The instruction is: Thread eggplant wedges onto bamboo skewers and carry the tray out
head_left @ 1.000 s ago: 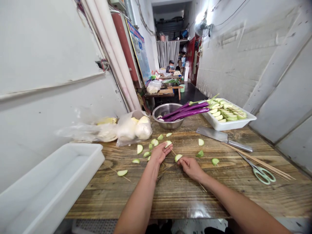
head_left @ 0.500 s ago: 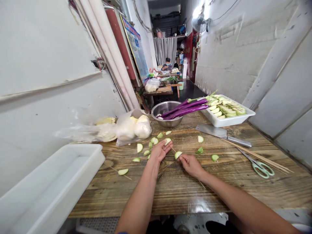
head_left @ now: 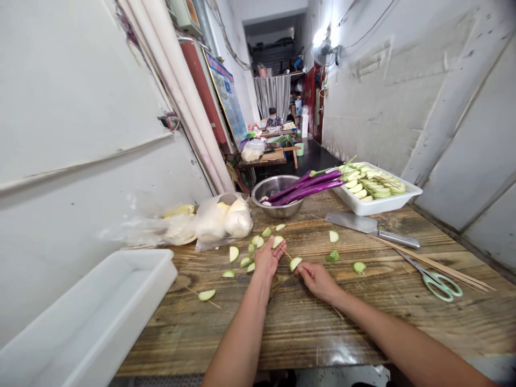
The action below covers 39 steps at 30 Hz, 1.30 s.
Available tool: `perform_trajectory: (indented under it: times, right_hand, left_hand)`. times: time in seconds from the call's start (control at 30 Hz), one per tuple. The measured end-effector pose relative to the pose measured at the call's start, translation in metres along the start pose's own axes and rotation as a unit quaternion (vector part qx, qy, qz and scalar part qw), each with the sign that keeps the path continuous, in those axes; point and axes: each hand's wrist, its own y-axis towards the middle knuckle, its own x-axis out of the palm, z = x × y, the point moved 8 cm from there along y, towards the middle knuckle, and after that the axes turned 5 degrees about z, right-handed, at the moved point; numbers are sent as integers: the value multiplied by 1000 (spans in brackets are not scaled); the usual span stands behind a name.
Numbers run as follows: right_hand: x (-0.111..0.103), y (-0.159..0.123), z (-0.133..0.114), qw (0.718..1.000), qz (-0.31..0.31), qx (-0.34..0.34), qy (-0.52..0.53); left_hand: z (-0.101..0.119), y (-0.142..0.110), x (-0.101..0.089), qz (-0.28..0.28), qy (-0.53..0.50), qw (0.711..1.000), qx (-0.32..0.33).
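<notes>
My left hand (head_left: 269, 259), palm turned up, holds a half-moon slice (head_left: 278, 242) of pale, green-skinned vegetable between thumb and fingers. A thin bamboo skewer (head_left: 285, 251) runs from that slice towards my right hand (head_left: 317, 279), whose fingers are pinched on its near end. A second half-moon slice (head_left: 295, 263) is threaded on the skewer just ahead of my right fingertips. Several loose slices (head_left: 234, 253) lie left of my left hand. One more slice (head_left: 207, 295) rests on a skewer at the near left.
A white tray of cut slices (head_left: 393, 203) stands at the back right, beside a steel bowl (head_left: 278, 211) with purple eggplants (head_left: 310, 191). A cleaver (head_left: 350, 219), loose skewers (head_left: 435, 262) and scissors (head_left: 443, 287) lie right. Left are a white bin (head_left: 133, 306) and plastic bags (head_left: 212, 220).
The whole scene sits slightly lower in the picture, as the head view has tilted up a little. Both hands keep nearly the same pose around the skewer and slices.
</notes>
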Motion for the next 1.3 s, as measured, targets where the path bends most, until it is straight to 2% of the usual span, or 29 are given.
perform_trajectory:
  times: [0.4,0.57,0.93,1.3]
  right_hand:
    - [-3,-2,-3,1000,19,-4,-14]
    - [-3,-2,-4,1000,22,-3,-17]
    - [-2,-3,-1,999,19,9,-29]
    - [-4,-1,-2,997,42,18,-62]
  left_hand:
    - [-10,0,-1,-1,1,998,-65]
    - [-6,0,-1,8,3,999,-32]
    - [-7,-2,-2,11,7,999,-32]
    - [-28,-11,5,-13,73,995,-67]
